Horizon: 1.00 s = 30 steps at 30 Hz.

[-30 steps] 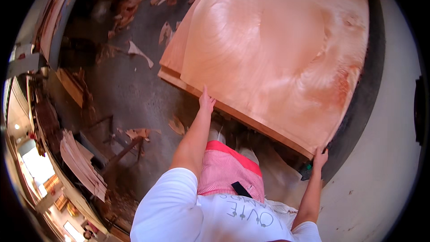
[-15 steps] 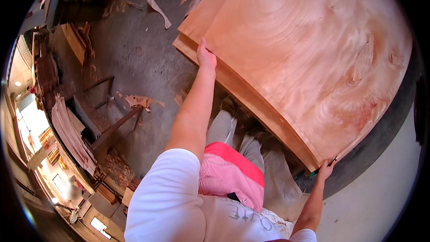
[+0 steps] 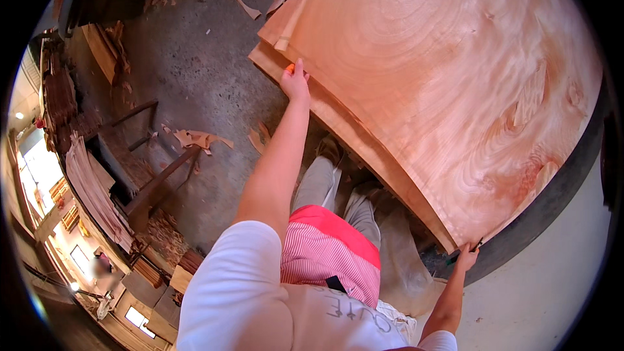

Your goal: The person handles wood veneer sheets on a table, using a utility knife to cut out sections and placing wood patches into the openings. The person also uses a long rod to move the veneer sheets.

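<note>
Wood sheets (image 3: 429, 78) lie stacked just ahead of the person's striped apron (image 3: 331, 257), the near edge running between both hands. The right hand (image 3: 467, 259) grips the near right corner, with a small dark item (image 3: 478, 245) at its fingers, perhaps a tool. The left hand (image 3: 296, 83) grasps the top sheet's edge toward the left corner. Beyond, torn wood scraps (image 3: 203, 140) litter the grey floor (image 3: 195, 78).
</note>
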Motion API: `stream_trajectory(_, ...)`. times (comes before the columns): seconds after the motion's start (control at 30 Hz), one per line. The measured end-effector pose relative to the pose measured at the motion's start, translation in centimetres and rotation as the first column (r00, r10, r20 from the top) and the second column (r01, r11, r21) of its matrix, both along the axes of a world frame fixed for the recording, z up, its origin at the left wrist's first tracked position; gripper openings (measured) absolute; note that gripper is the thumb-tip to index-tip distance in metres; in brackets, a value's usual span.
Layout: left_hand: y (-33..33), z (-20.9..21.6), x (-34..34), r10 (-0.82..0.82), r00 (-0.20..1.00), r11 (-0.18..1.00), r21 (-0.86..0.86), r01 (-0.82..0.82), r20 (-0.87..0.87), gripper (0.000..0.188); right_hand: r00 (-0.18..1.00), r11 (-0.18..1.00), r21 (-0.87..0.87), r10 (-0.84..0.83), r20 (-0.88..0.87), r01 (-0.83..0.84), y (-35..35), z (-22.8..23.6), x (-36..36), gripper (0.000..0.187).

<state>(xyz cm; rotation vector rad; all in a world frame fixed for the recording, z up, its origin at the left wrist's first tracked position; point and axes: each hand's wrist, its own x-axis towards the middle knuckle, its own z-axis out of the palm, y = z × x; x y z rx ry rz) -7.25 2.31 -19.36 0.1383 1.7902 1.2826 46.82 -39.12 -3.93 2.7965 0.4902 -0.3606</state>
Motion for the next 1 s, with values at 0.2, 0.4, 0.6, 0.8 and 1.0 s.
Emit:
stream_trajectory(0.2,1.5,-3.4,-1.7,-0.102,0.986,0.973,-0.192,0.125,0.129,0.021,0.999,0.999,0.034,0.036,-0.028,-0.035,-0.6,-0.5,0.7,0.068)
stream_trajectory(0.4,1.5,-4.9,-3.0,-0.106,0.994,0.941,-0.321,0.103,0.009,0.017,0.992,0.99,0.14,0.036,-0.118,-0.019,-2.7,-1.4,0.0,0.078)
stream_trajectory(0.6,1.7,-5.6,-4.3,-0.124,0.988,0.967,-0.233,0.1,-0.091,0.018,0.982,0.969,0.243,0.078,-0.172,-0.034,-3.3,-2.9,-1.9,0.078)
stream_trajectory(0.8,-1.3,-4.6,-2.6,-0.155,0.986,0.97,-0.199,0.14,-0.059,0.021,0.907,0.904,0.404,0.048,-0.419,0.139,-2.5,-4.6,-2.1,0.071)
stream_trajectory(1.0,-12.1,-3.8,7.7,-0.265,0.862,0.789,-0.416,0.452,0.433,0.055,0.977,0.939,0.304,-0.109,-0.184,0.162,-5.2,-7.8,-1.8,0.073)
